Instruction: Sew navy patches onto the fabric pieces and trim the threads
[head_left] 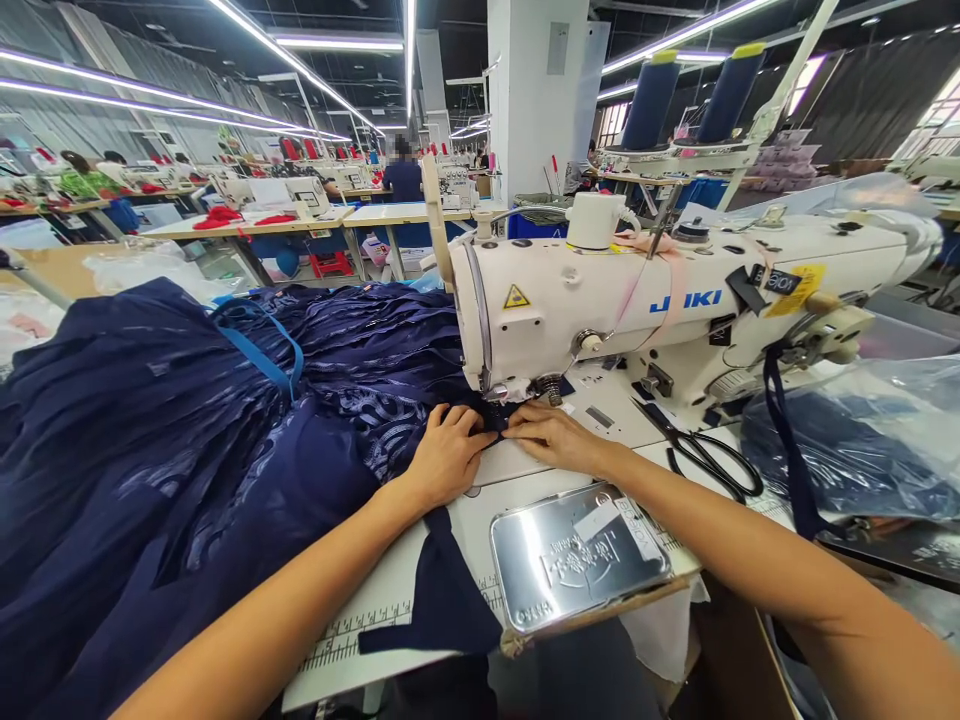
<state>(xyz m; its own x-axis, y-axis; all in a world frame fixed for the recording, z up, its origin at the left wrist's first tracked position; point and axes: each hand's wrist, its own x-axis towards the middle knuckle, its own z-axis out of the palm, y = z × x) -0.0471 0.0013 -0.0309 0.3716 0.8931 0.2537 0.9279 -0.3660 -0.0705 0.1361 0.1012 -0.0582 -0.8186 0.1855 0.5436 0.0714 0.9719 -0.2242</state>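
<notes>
Navy garment (pixel 187 470) by left hand (pixel 448 455) — clear bag (pixel 919 388) holds navy cloth (pixel 844 445).

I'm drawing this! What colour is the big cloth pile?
The cloth pile is navy blue; it shows best in the head view.

From the needle end of the white metal sewing machine (pixel 540 285), gathered navy fabric (pixel 172 420) is lying at nine o'clock under a flat blue strap (pixel 262 358); a rectangular silver metal tin (pixel 577 555) is sitting at five, black-looped metal scissors (pixel 679 433) at three, cone-shaped navy thread spools (pixel 650 105) at one.
</notes>
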